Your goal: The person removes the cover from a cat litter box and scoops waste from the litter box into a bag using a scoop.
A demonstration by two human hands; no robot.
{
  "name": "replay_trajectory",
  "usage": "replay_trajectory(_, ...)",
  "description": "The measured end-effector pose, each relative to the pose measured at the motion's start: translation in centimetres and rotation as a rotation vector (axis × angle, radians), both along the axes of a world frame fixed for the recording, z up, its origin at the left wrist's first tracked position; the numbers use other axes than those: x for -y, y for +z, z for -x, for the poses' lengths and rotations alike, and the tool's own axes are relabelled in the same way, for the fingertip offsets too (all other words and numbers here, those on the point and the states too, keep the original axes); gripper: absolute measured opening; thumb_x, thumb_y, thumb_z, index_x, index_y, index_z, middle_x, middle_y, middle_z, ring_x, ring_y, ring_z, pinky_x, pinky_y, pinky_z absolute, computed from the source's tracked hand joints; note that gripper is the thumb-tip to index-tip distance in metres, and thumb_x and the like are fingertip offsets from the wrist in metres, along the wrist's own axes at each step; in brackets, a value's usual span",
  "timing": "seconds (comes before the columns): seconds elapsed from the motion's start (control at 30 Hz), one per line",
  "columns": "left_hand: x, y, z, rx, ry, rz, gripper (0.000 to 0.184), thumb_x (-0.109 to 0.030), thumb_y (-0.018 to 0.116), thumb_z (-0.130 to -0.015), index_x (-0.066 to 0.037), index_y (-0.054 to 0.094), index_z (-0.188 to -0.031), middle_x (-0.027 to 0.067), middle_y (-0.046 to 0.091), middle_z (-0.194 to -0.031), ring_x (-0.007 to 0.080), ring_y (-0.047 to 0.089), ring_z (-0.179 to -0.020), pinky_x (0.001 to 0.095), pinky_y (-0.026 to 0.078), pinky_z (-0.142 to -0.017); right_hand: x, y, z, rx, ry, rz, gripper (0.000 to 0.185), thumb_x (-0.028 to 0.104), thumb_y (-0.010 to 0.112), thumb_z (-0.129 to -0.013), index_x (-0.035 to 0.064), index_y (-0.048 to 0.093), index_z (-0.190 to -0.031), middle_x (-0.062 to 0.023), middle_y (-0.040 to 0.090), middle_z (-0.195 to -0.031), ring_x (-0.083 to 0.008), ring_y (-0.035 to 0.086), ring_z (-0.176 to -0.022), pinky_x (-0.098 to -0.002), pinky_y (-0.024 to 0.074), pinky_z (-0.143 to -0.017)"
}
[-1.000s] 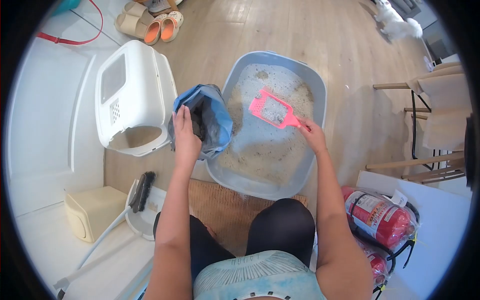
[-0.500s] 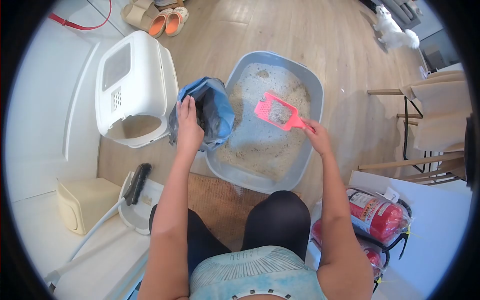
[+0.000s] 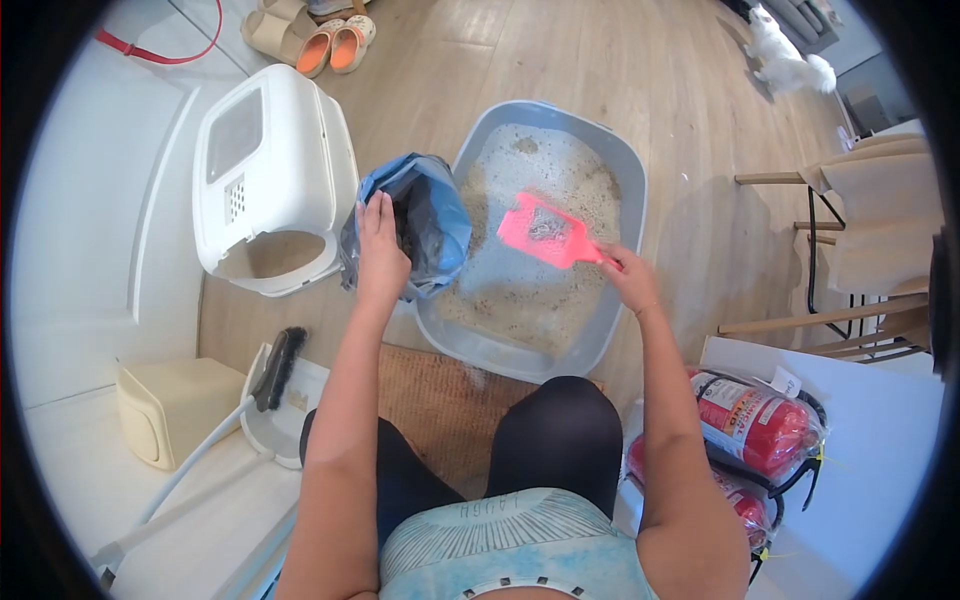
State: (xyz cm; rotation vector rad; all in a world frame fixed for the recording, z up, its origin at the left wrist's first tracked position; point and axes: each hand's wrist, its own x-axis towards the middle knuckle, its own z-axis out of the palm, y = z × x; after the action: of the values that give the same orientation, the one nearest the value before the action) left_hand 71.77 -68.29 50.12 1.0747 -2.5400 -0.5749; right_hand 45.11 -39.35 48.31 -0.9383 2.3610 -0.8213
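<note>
My right hand (image 3: 630, 278) grips the handle of a pink slotted litter scoop (image 3: 563, 250), which hangs over the litter box. Some grey litter lies in the scoop. Below it, the grey litter box (image 3: 632, 200) holds pale sandy litter, with bare patches of its bottom showing. My left hand (image 3: 381, 250) is closed on the near left rim of a blue-grey plastic bag (image 3: 452, 225), whose mouth gapes upward at the box's left edge. Dark contents show inside the bag, though I cannot make them out.
A white litter box hood (image 3: 300, 150) lies on the floor at left. Nearer are a brush (image 3: 278, 370), a dustpan (image 3: 270, 428) and a cream bin (image 3: 180, 405). Fire extinguishers (image 3: 755, 420) and a chair (image 3: 880, 220) stand at right. A white furry animal (image 3: 785, 60) is far right.
The scoop has shifted slightly left toward the bag and its angle has changed, with less litter visible in it. My left hand and the bag have barely moved.
</note>
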Motion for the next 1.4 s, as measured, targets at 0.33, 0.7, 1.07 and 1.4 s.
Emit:
replay_trajectory(0.33, -0.3, 0.2, 0.2, -0.001, 0.014, -0.019, 0.074, 0.018, 0.046, -0.069, 0.003, 0.031, -0.14, 0.0147, 0.029, -0.147, 0.0403, 0.019, -0.138, 0.0416, 0.025, -0.113, 0.5, 0.0, 0.2, 0.049, -0.063, 0.094, 0.033, 0.028, 0.061, -0.085, 0.0199, 0.065, -0.117, -0.0081, 0.066, -0.109, -0.024, 0.063, -0.097, -0.0324, 0.0483, -0.084)
replay_trajectory(0.7, -0.5, 0.2, 0.3, -0.016, 0.024, -0.005, 0.074, 0.018, 0.046, -0.069, 0.003, 0.031, -0.14, 0.0153, 0.03, -0.146, 0.0416, 0.02, -0.137, 0.0423, 0.025, -0.113, 1.0, 1.7, -0.8, 0.027, 0.011, 0.08, 0.032, 0.029, 0.06, -0.086, 0.0202, 0.064, -0.117, -0.0079, 0.065, -0.11, -0.0254, 0.063, -0.096, -0.0326, 0.0485, -0.084)
replay_trajectory(1.07, -3.2, 2.4, 1.1, 0.15, 0.094, 0.191, 0.049, -0.002, 0.059, -0.071, -0.008, 0.06, -0.12, 0.0111, 0.028, -0.148, 0.0347, 0.017, -0.14, 0.0642, 0.012, -0.108, 1.7, 2.5, -1.7, -0.036, 0.063, -0.02, 0.032, 0.028, 0.06, -0.085, 0.0213, 0.065, -0.116, -0.0076, 0.065, -0.111, -0.0257, 0.063, -0.096, -0.0329, 0.0485, -0.083)
replay_trajectory(1.4, -4.5, 2.0, 1.7, 0.085, -0.127, 0.041, 0.038, -0.006, 0.061, -0.072, -0.011, 0.066, -0.109, 0.0095, 0.038, -0.143, 0.0263, 0.024, -0.139, 0.0614, 0.008, -0.11, 2.0, 3.5, -2.0, -0.056, 0.043, -0.037, 0.033, 0.027, 0.06, -0.084, 0.0219, 0.065, -0.117, -0.0077, 0.066, -0.106, -0.0252, 0.064, -0.092, -0.0334, 0.0491, -0.081)
